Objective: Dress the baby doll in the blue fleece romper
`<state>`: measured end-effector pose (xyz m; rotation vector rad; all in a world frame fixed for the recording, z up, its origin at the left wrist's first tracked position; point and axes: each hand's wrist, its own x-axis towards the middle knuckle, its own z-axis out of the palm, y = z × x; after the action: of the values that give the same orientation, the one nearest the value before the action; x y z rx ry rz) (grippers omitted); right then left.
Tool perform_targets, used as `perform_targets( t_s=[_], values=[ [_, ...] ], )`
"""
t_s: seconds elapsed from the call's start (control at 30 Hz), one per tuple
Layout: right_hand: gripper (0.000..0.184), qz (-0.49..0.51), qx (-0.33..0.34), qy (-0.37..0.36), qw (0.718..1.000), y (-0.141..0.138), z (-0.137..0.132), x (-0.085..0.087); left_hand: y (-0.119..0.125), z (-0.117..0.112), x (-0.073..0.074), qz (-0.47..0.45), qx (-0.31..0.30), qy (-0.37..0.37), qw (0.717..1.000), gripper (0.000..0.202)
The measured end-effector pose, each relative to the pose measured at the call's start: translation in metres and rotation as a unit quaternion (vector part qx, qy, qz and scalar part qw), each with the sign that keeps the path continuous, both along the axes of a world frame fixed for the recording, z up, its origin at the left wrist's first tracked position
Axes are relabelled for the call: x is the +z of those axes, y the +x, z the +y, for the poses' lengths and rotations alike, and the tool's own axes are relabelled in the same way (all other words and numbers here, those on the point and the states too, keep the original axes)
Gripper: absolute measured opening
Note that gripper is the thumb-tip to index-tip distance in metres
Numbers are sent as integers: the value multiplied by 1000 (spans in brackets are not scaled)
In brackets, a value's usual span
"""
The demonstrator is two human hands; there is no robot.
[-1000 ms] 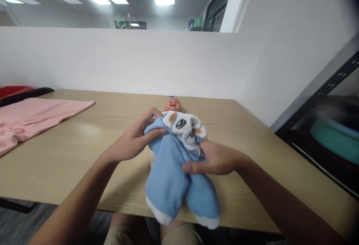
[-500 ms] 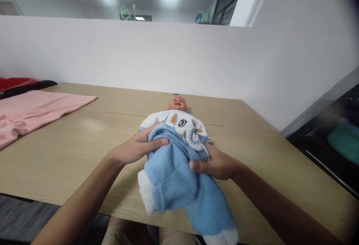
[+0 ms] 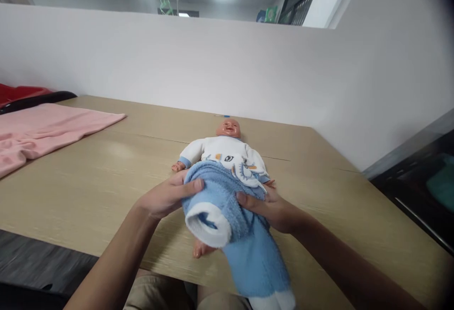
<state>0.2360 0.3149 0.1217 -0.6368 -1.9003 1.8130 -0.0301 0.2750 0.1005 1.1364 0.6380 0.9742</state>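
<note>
Blue pants (image 3: 246, 236) held over lower body of doll (image 3: 229, 129), near front edge of counter (image 3: 117, 163). Counter wood-toned; pink cloth (image 3: 60, 125) lies at left, well apart. Doll on back, white shirt (image 3: 214, 147) on, elephant design (image 3: 244, 172) at belly. Left hand (image 3: 168, 195) grips bunched pant leg, right hand (image 3: 278, 209) grips other side; thumbs on top, other fingers mostly hidden. White cuff (image 3: 222, 232) opens toward camera; doll's bare foot (image 3: 201, 249) shows below it.
</note>
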Motion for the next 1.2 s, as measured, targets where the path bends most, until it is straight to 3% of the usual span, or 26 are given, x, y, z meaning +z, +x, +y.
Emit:
perform_targets(
  t_s=[0.17, 0.3, 0.4, 0.5, 0.57, 0.67, 0.77, 0.83, 0.93, 1.13, 1.2],
  values=[
    [82, -1, 30, 49, 998, -2, 1, -3, 7, -8, -6, 4, 46, -56, 997, 57],
    [76, 35, 2, -51, 998, -2, -6, -4, 12, -18, -4, 13, 73, -80, 994, 46],
    [77, 64, -33, -140, 988, -3, -16, -3, 13, -27, -5, 20, 61, -34, 997, 49],
    [80, 49, -39, -149, 987, -1, -22, 0, 13, -39, -8, 38, 76, 52, 995, 55],
    [81, 26, -10, -108, 994, 0, -26, 2, 14, -48, -11, 57, 113, 80, 989, 62],
    [86, -35, 5, -4, 999, -2, -33, 6, 18, -59, -16, 108, 207, 64, 970, 61],
    [84, -100, -100, 98, 985, -9, -46, 7, 26, -67, -20, 166, 277, 52, 945, 56],
    [64, -127, -188, 142, 964, -13, -55, 5, 30, -72, -23, 195, 287, 62, 936, 51],
    [31, -148, -253, 184, 938, -17, -65, -2, 33, -80, -27, 240, 277, 71, 928, 39],
    [13, -269, -248, 288, 885, -18, -69, -21, 32, -88, -36, 345, 269, 72, 896, 30],
    [16, -303, -238, 306, 871, -18, -64, -26, 33, -85, -41, 370, 264, 74, 888, 31]
  ],
)
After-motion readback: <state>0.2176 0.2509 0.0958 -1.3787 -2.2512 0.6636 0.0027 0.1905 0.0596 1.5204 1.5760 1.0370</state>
